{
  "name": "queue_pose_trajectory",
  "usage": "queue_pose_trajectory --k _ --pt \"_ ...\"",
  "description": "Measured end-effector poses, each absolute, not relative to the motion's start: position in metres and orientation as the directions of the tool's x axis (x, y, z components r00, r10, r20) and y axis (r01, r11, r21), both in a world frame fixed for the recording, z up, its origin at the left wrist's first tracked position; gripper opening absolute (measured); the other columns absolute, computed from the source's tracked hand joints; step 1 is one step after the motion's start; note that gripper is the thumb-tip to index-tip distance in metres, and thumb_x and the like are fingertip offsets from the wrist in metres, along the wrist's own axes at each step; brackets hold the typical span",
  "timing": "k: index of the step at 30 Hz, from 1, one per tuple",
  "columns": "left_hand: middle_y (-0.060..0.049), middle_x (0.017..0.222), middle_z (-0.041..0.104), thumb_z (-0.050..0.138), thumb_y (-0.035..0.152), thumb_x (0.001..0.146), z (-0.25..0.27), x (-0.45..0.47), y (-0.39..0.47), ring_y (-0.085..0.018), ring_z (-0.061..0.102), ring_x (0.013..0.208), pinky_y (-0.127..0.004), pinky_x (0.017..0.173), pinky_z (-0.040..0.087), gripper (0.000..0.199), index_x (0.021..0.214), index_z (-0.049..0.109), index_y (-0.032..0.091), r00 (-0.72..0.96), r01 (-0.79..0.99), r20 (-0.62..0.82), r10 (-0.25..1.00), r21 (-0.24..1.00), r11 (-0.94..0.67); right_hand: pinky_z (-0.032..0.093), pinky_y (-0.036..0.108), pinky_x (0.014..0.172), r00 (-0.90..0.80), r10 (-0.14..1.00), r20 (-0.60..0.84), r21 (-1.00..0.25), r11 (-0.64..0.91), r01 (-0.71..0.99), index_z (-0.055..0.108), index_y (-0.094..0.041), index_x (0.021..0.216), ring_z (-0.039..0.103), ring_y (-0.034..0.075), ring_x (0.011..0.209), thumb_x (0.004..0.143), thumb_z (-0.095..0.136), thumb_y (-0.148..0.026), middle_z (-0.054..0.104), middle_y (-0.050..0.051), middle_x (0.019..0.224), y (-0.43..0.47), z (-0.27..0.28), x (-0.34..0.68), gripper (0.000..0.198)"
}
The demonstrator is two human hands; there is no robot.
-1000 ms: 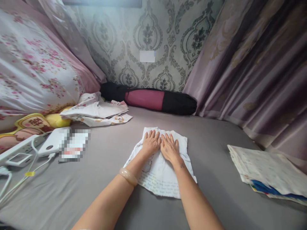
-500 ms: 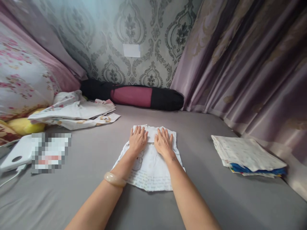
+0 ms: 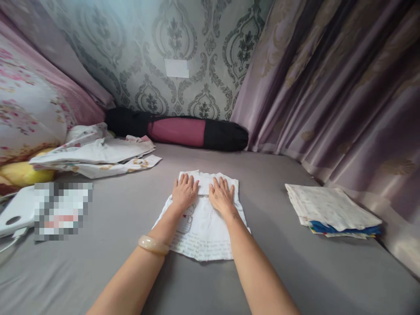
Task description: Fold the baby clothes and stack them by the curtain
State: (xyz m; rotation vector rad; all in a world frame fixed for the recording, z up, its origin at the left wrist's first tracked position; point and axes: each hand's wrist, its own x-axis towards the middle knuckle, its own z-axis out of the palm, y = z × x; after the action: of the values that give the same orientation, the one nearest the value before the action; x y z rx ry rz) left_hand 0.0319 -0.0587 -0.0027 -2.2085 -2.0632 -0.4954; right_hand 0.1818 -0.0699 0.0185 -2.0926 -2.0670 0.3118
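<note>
My left hand and my right hand lie flat, fingers spread and gripping nothing, palms pressing the upper part of the small white printed cotton garment. That garment lies spread on the grey bed sheet, in front of the long black-and-maroon roll bag that rests against the wall.

What I judge could go wrong: my palms sit near the garment's top edge only, so the lower half, nearer me than the roll bag, is unpinned. If I push outward, the thin cloth may bunch or skew on the soft sheet and crease crooked. The pale jade-coloured bangle on my left wrist could snag or drag the hem.

Counting: two hands, one bangle, one garment under them. One neat stack of folded cloths lies to the right of the roll bag and closer to me; I cannot tell how many pieces are in it. One loose heap of white patterned clothes lies left of the bag. One white power bank lies further left.
</note>
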Motion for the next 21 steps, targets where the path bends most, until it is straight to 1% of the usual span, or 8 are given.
queue_pose_trajectory --k 3,6,10,16,21 --pt "-0.016 0.140 0.053 0.027 0.038 0.099 -0.001 0.031 -0.060 -0.028 0.039 0.137 -0.050 0.113 0.026 0.046 0.129 0.055 0.015 0.019 0.977 0.361 0.932 0.194 -0.094 0.003 0.051 0.116 0.030 0.999 -0.014 -0.298 -0.033 0.954 0.028 -0.020 0.151 0.013 0.024 0.146 0.101 0.013 -0.044 0.023 0.009 0.158 -0.070 0.024 0.185 0.058" --pt "-0.017 0.140 0.052 0.027 0.038 0.099 0.002 0.030 -0.061 -0.029 0.039 0.137 -0.052 0.115 0.020 0.049 0.130 0.055 0.012 0.002 0.977 0.400 0.916 0.195 -0.087 0.001 0.052 0.115 0.087 0.995 0.045 -0.267 -0.072 0.961 0.029 -0.018 0.151 0.012 0.026 0.147 0.101 0.016 -0.044 0.023 0.012 0.158 -0.068 0.025 0.190 0.058" --pt "-0.018 0.143 0.049 0.027 0.039 0.099 0.003 0.029 -0.062 -0.030 0.038 0.138 -0.052 0.115 0.020 0.050 0.133 0.053 0.012 0.005 0.982 0.342 0.940 0.177 -0.069 0.003 0.053 0.115 0.149 0.987 0.057 -0.257 -0.130 0.958 0.032 -0.016 0.150 0.012 0.029 0.146 0.100 0.020 -0.045 0.023 0.014 0.158 -0.065 0.020 0.195 0.059" --pt "-0.019 0.148 0.042 0.026 0.043 0.098 -0.003 0.026 -0.059 -0.032 0.033 0.140 -0.055 0.112 0.023 0.051 0.134 0.050 0.014 0.032 0.986 0.252 0.967 0.148 -0.071 0.010 0.055 0.114 0.159 0.987 0.023 -0.238 -0.149 0.960 0.033 -0.017 0.150 0.014 0.029 0.146 0.100 0.019 -0.047 0.025 0.014 0.157 -0.064 0.011 0.195 0.059" --pt "-0.018 0.149 0.040 0.027 0.043 0.098 -0.001 0.026 -0.059 -0.031 0.032 0.140 -0.052 0.110 0.027 0.047 0.130 0.051 0.017 0.028 0.979 0.216 0.976 0.190 -0.070 0.010 0.056 0.113 0.159 0.987 0.022 -0.230 -0.150 0.962 0.032 -0.017 0.149 0.012 0.028 0.146 0.100 0.017 -0.046 0.025 0.014 0.157 -0.064 0.009 0.193 0.059"
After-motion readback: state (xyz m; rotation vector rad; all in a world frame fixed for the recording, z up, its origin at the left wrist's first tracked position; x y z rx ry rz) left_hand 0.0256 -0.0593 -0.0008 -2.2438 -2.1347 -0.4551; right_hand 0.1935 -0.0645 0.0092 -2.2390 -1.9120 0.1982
